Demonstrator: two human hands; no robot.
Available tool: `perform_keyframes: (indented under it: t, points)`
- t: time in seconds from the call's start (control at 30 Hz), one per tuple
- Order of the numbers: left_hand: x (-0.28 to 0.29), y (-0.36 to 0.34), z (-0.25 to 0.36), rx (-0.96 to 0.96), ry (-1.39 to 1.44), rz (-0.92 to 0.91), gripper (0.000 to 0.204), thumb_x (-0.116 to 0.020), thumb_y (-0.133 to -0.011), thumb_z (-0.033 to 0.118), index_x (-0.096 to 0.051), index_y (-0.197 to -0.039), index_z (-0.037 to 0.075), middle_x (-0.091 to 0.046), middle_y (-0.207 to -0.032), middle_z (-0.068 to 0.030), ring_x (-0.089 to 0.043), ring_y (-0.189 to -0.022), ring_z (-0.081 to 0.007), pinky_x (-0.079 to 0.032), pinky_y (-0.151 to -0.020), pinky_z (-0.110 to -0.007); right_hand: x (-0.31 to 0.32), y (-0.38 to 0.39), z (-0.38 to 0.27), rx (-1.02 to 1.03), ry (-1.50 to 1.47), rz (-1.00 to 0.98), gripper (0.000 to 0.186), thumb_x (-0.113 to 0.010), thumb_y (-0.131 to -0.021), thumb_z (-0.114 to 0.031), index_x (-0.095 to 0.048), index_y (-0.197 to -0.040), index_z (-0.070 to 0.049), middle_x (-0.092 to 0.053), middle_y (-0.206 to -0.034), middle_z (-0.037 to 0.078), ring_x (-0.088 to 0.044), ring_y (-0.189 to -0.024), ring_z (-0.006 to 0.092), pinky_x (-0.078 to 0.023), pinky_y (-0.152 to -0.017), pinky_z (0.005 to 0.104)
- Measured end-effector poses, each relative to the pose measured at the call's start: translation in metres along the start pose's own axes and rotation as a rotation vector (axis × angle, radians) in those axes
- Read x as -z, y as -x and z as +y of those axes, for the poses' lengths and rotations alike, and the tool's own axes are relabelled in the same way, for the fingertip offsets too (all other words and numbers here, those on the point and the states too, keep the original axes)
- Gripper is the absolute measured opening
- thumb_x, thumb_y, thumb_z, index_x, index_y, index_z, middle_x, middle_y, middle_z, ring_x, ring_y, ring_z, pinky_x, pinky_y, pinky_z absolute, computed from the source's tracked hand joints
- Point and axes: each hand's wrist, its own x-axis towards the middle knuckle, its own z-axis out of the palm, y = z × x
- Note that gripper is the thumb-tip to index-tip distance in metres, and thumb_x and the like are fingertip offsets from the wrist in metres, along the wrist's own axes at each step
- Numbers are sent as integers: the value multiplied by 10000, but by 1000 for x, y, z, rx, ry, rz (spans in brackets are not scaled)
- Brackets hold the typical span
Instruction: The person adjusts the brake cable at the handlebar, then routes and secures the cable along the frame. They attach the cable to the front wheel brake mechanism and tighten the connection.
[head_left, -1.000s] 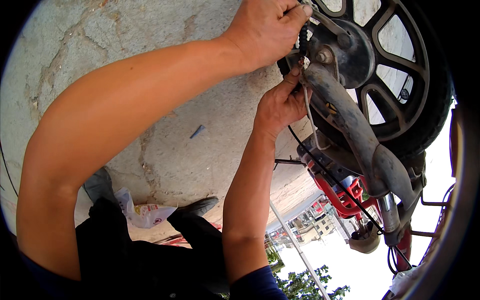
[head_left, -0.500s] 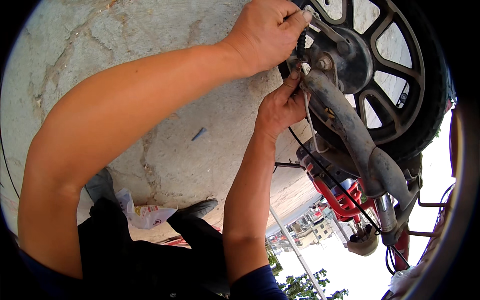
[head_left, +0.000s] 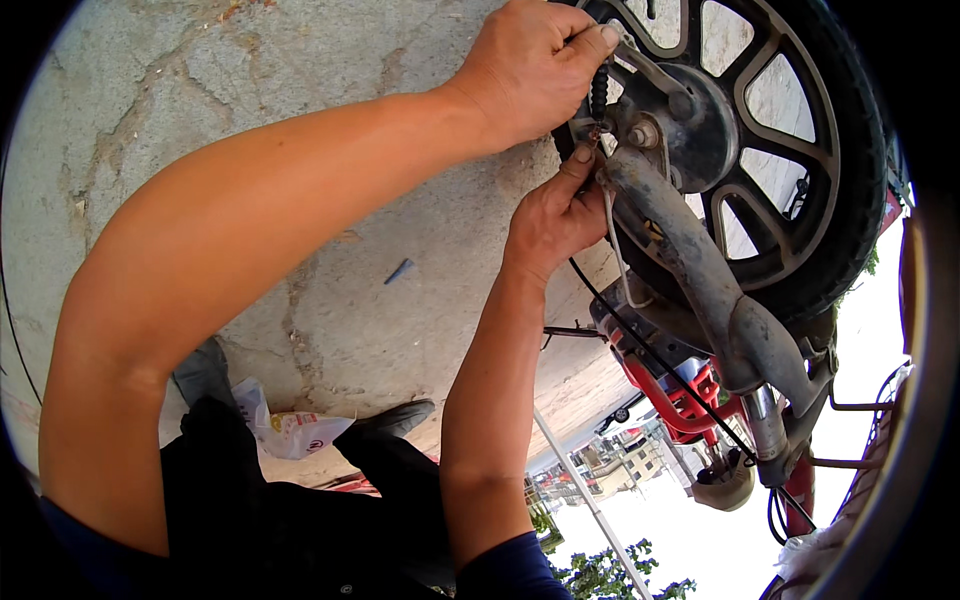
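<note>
Both hands are holding steady beside the wheel [head_left: 785, 138], with hardly anything shifting.
Only the view is drifting slightly; the left hand [head_left: 530, 75] is pinching the end of a metal lever [head_left: 650, 68] between thumb and curled fingers, and the right hand [head_left: 550, 220] is resting its thumb by the lower end of a black ribbed sleeve [head_left: 599, 92] (its fingers are partly hidden, so I cannot tell what they are gripping), so the work is staying at one spot. The sleeve is running between the hands, near the hub [head_left: 705, 130]. A thick grey bar [head_left: 690, 230] is crowding the right hand; concrete ground [head_left: 450, 200] is giving room leftward, a small blue piece [head_left: 399, 271] lying well apart.
</note>
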Motion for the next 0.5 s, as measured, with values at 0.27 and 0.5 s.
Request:
perform_keyframes:
  t: [0.27, 0.5]
  points:
    - [-1, 3, 0, 3, 21, 1, 375, -604, -987, 282, -623, -746, -4, -416, -539, 40, -357, -536, -47, -313, -455, -289, 5, -3, 6, 45, 33, -19, 332, -570, -1004, -209, -662, -1097, 96, -683, -1064, 199, -633, -968, 258, -478, -857, 347]
    - [-9, 0, 0, -41, -47, 14, 358, -605, -985, 272, -626, -761, -7, -409, -523, 14, -364, -527, -59, -326, -454, -294, 10, -1, -1, -99, 19, -29, 278, -578, -996, -144, -675, -1143, 71, -677, -1177, 195, -637, -1072, 263, -479, -913, 355]
